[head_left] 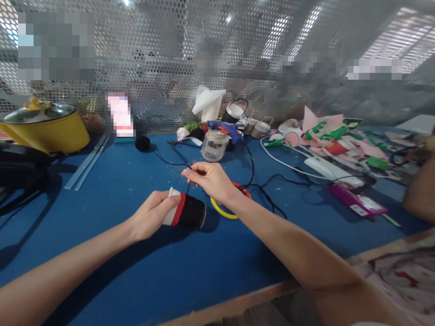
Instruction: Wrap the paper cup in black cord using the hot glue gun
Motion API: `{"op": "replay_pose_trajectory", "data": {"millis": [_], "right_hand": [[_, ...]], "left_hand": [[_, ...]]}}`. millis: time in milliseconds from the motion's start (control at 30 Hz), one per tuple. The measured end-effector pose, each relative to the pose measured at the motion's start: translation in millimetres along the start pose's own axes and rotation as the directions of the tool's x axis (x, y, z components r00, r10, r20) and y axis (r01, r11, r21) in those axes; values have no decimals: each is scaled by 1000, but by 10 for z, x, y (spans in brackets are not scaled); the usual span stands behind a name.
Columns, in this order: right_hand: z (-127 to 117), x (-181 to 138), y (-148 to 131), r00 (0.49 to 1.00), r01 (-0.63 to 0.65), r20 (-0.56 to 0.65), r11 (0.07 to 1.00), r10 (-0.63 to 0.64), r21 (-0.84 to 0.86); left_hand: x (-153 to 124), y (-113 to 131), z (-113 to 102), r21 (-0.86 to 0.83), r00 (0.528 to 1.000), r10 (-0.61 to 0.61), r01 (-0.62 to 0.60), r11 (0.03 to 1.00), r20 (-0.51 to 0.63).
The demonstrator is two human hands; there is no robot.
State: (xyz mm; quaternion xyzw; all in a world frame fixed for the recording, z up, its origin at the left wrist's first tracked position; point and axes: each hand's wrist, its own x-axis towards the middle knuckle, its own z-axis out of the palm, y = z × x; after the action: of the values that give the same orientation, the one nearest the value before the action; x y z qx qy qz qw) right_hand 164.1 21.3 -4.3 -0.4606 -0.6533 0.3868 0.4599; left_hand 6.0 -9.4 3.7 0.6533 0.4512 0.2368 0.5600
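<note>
While your left hand [152, 215] grips the cup banded in white, red and black [193, 213], with the thumb laid along its upper side, your right hand [211, 180] pinches a thin black strand [188, 188] just above it. The cup is tipped on its side over the blue counter [129, 276], its white rim towards your left palm and its black end pointing right; you cannot tell from this angle whether its underside touches the surface. From your right fingertips the strand drops to the cup near the border of the red and black bands. Another length of black strand runs from your right hand back to a round black ball [142, 144], which rests on the counter farther off to the left.

Behind your right hand, a blue glue gun with orange parts [224, 130] lies across the top of a clear jar [212, 148]. A yellow and red ring [222, 212] lies partly hidden under your right forearm. Well to the left, two long translucent sticks [86, 164] lie near a yellow pot with a glass lid [64, 136]. Well to the right sits a shiny purple packet [355, 202].
</note>
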Motion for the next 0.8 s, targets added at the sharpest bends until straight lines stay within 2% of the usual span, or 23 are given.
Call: {"op": "replay_pose_trajectory", "data": {"millis": [433, 600, 800], "right_hand": [[32, -49, -40, 996, -41, 73, 998, 44, -41], [63, -76, -67, 992, -87, 96, 996, 86, 8], [78, -82, -26, 990, -84, 114, 996, 83, 9]], "left_hand": [[-25, -10, -6, 126, 997, 74, -77, 989, 33], [-32, 0, -9, 187, 986, 159, -166, 968, 51], [-46, 4, -13, 228, 981, 196, -193, 954, 13]]}}
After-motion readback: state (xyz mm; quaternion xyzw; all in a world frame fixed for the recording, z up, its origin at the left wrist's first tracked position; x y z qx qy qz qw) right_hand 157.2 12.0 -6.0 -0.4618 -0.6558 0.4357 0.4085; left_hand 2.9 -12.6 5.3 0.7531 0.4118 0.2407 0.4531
